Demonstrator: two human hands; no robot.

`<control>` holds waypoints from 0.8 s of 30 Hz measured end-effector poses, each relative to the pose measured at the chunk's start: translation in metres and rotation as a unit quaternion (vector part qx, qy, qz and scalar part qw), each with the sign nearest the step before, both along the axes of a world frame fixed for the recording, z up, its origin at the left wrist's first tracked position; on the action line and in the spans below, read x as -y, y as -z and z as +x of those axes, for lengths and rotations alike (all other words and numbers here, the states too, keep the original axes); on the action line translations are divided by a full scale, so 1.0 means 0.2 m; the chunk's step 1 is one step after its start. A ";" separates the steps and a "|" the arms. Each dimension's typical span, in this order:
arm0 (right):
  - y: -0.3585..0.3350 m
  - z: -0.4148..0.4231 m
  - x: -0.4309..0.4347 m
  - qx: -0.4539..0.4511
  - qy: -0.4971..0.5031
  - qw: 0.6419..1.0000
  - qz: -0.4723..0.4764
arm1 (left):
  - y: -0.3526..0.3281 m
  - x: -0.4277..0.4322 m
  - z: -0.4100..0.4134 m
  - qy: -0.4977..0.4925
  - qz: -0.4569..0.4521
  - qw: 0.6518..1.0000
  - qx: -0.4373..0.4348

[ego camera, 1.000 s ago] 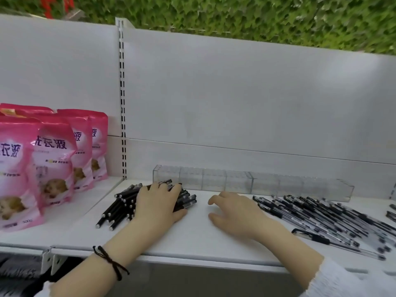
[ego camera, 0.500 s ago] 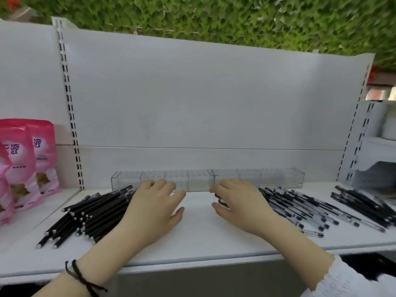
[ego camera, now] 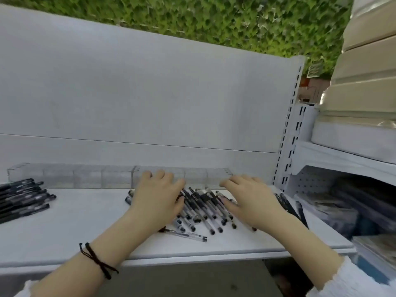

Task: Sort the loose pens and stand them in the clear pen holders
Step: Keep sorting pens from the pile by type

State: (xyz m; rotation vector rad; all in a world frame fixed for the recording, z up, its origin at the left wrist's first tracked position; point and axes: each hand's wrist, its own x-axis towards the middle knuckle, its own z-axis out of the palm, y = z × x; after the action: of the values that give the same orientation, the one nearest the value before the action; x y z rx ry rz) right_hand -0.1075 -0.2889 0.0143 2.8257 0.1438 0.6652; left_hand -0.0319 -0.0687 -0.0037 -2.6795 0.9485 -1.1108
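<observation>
A pile of clear-barrelled pens with black caps point(ego camera: 201, 207) lies on the white shelf point(ego camera: 75, 224), in front of a long row of clear pen holders point(ego camera: 90, 175) along the back panel. My left hand point(ego camera: 157, 199) lies flat over the pile's left side, fingers straight. My right hand point(ego camera: 251, 199) lies flat over its right side. One pen point(ego camera: 188, 235) lies apart at the front. A second pile of black pens point(ego camera: 21, 197) sits at the far left. The holders look empty.
A few dark pens point(ego camera: 293, 207) lie at the shelf's right end beside the perforated upright point(ego camera: 288, 146). Another shelf unit point(ego camera: 347, 159) with stacked boxes and packets stands at the right. The shelf's front edge runs just below my wrists.
The view has swung to the right. Both hands have moved right along the shelf, from beside the black pens to lying on the clear-barrelled pile. The pink bags have left the view.
</observation>
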 end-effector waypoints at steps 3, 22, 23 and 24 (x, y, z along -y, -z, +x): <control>-0.03 -0.01 0.22 -0.002 0.004 1.000 -0.016 | -0.02 0.21 -0.04 -0.011 -0.005 1.000 0.004; -0.04 0.14 0.78 -0.143 0.040 0.983 0.107 | -0.02 0.92 0.05 -0.020 -0.007 0.997 -0.072; -0.04 0.16 0.77 -0.160 0.044 0.979 0.120 | -0.03 0.92 0.06 -0.011 -0.008 0.997 -0.077; -0.04 0.17 0.75 -0.173 0.046 0.975 0.129 | -0.03 0.92 0.08 -0.001 -0.008 0.997 -0.082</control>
State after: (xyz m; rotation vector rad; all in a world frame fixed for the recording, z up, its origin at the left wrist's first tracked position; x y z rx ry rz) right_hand -0.0734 -0.4397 0.0219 3.1522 -0.0171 0.1761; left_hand -0.0168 -0.2536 0.0031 -2.8192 0.9643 -0.9116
